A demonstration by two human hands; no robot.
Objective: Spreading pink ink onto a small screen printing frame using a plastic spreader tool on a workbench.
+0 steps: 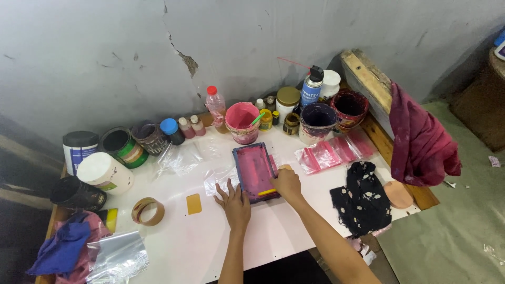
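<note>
White table (pixel 173 247); pink-inked screen frame (pixel 254 171)

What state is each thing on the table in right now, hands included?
Left hand: flat, fingers spread, pressing beside the frame.
Right hand: gripping the yellow-handled squeegee.
Screen frame: lying flat, coated in pink ink.
Pink tub: open, green stick standing in it.
Spray can: upright, nozzle on.
Red-capped bottle: upright, capped.
Tape roll: lying flat.
Maroon cloth: draped over the wooden edge.

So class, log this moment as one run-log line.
left hand: flat beside pink screen frame | right hand: gripping yellow-handled squeegee on frame | surface: white table
</note>
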